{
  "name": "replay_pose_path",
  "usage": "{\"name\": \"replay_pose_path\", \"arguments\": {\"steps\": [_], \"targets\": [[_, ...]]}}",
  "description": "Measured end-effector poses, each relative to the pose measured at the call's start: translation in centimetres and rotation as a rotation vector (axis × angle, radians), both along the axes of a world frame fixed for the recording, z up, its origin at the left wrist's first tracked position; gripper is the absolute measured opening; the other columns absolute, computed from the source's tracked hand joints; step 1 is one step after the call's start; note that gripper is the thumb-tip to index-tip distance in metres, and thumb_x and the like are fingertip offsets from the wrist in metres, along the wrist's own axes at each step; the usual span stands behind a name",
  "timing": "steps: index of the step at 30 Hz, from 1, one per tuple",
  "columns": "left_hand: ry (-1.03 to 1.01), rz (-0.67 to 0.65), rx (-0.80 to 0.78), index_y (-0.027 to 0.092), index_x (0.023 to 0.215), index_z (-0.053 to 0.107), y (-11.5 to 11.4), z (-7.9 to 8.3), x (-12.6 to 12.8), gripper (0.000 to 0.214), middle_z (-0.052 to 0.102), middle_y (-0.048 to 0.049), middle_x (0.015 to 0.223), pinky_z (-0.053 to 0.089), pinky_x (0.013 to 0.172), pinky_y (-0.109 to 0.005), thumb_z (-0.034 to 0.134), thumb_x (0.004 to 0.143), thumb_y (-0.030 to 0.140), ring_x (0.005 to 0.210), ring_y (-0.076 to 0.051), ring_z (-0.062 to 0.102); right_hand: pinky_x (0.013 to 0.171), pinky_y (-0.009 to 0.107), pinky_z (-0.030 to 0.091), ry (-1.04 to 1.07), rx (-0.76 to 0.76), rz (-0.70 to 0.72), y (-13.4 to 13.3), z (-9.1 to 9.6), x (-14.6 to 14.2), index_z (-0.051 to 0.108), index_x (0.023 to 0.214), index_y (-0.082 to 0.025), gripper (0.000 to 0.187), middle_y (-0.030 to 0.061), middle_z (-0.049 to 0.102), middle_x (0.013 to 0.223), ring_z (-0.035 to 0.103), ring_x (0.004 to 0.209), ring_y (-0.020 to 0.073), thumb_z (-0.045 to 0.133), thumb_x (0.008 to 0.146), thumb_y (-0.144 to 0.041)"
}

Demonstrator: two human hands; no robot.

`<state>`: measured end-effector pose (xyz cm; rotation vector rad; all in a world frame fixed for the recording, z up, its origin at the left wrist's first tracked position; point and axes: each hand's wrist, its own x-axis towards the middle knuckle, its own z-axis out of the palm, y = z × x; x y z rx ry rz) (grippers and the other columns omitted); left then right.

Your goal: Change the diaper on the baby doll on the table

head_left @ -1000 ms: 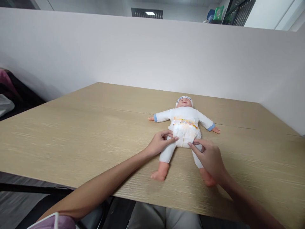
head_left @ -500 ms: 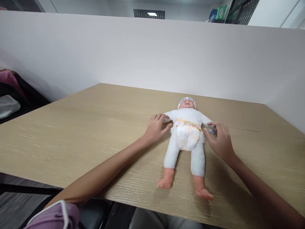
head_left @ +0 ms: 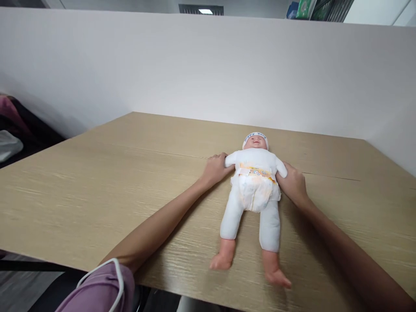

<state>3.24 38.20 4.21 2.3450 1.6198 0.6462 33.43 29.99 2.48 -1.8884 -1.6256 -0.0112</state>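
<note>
A baby doll (head_left: 255, 157) lies on its back on the wooden table (head_left: 156, 173), head away from me. It has a white cloth body, pinkish bare feet and a white headband with dark lettering. Around its waist sits a white diaper (head_left: 256, 190) with an orange patterned band. My left hand (head_left: 216, 169) is closed at the doll's arm on the left, thumb under that arm against its side. My right hand (head_left: 293, 184) is closed the same way at the other arm. Fingers of both hands are partly hidden.
A white partition (head_left: 208, 69) rises behind the table's far edge. Dark and maroon items with a pale bag (head_left: 9, 145) are beyond the table's left edge. My lap and a dark chair show below the front edge.
Both hands have closed in on the doll's arms, from looser, spread fingers. The doll's arms now bend over my thumbs. The doll appears slightly lower in view as the camera tilts down.
</note>
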Motion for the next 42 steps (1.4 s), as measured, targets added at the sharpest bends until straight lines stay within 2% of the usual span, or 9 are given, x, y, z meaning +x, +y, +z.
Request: {"name": "replay_pose_path", "arguments": {"steps": [6,13,16,21,25,29,34,38,42], "targets": [[-0.196,0.080,-0.181,0.017,0.115,0.063,-5.7,3.7,0.2,0.050,0.080,-0.0110,0.113,0.050,0.070,-0.031,0.070,0.089,0.059,0.097,-0.029,0.075,0.077,0.035,0.056,0.277,-0.063,-0.008,-2.3,2.1,0.4,0.080,0.119,-0.018,0.044,0.0140,0.084,0.113,0.076,0.096,0.0315,0.060,0.087,-0.039],[-0.394,-0.041,-0.182,0.023,0.104,0.054,-20.1,7.9,-1.7,0.037,0.074,-0.0021,0.097,0.046,0.068,-0.031,0.070,0.086,0.052,0.084,-0.026,0.070,0.089,0.041,0.062,0.502,-0.052,0.198,-11.6,4.7,2.2,0.080,0.123,-0.019,0.056,0.0103,0.084,0.117,0.076,0.110,0.0358,0.076,0.074,-0.047],[-0.486,-0.066,-0.181,0.023,0.107,0.051,-27.3,6.0,-2.1,0.033,0.071,-0.0014,0.096,0.050,0.073,-0.032,0.068,0.086,0.042,0.084,-0.024,0.068,0.096,0.040,0.061,0.493,-0.070,0.260,-17.3,5.4,1.7,0.080,0.125,-0.021,0.055,0.0090,0.082,0.124,0.075,0.116,0.0349,0.076,0.074,-0.040],[-0.564,-0.098,-0.347,0.024,0.112,0.052,-39.5,-0.4,-3.4,0.035,0.072,-0.0052,0.103,0.056,0.076,-0.033,0.068,0.081,0.028,0.086,-0.024,0.069,0.098,0.036,0.060,0.454,-0.220,0.413,-26.6,6.2,-0.4,0.074,0.138,-0.023,0.055,0.0083,0.079,0.135,0.075,0.120,0.0299,0.069,0.084,-0.030],[-0.462,-0.200,-0.449,0.024,0.114,0.058,-46.4,-3.7,-6.8,0.046,0.075,-0.0070,0.110,0.058,0.086,-0.036,0.066,0.069,0.017,0.096,-0.028,0.072,0.109,0.040,0.055,0.386,-0.319,0.586,-31.5,5.6,-3.3,0.073,0.140,-0.025,0.055,0.0085,0.077,0.139,0.072,0.126,0.0291,0.063,0.086,-0.021],[-0.322,-0.125,-0.536,0.026,0.122,0.059,-48.6,-4.6,-10.9,0.055,0.077,-0.0069,0.117,0.058,0.094,-0.037,0.064,0.069,0.017,0.106,-0.031,0.074,0.112,0.041,0.051,0.262,-0.356,0.661,-33.2,3.2,-6.5,0.071,0.141,-0.028,0.057,0.0063,0.077,0.138,0.069,0.126,0.0280,0.058,0.087,-0.014],[-0.268,-0.149,-0.610,0.030,0.147,0.049,-48.6,-5.7,-13.1,0.075,0.078,-0.0054,0.125,0.059,0.094,-0.036,0.065,0.074,0.024,0.107,-0.032,0.077,0.109,0.039,0.050,0.265,-0.453,0.736,-31.8,-2.9,-8.6,0.073,0.136,-0.029,0.053,0.0053,0.078,0.135,0.069,0.123,0.0282,0.059,0.087,-0.014],[-0.132,-0.135,-0.660,0.029,0.142,0.056,-48.0,-6.6,-13.4,0.056,0.082,-0.0085,0.119,0.059,0.089,-0.043,0.065,0.090,0.050,0.101,-0.037,0.078,0.117,0.043,0.047,0.322,-0.620,0.673,-31.2,-7.5,-8.0,0.076,0.132,-0.032,0.053,0.0050,0.075,0.141,0.064,0.135,0.0324,0.069,0.082,-0.017],[0.015,-0.091,-0.405,0.022,0.124,0.067,-46.2,-5.0,-13.5,0.062,0.078,-0.0163,0.122,0.054,0.100,-0.055,0.070,0.088,0.073,0.109,-0.042,0.073,0.114,0.047,0.049,0.374,-0.605,0.625,-32.3,-7.6,-6.4,0.076,0.124,-0.025,0.033,0.0101,0.074,0.137,0.065,0.130,0.0309,0.067,0.094,-0.034]]}}
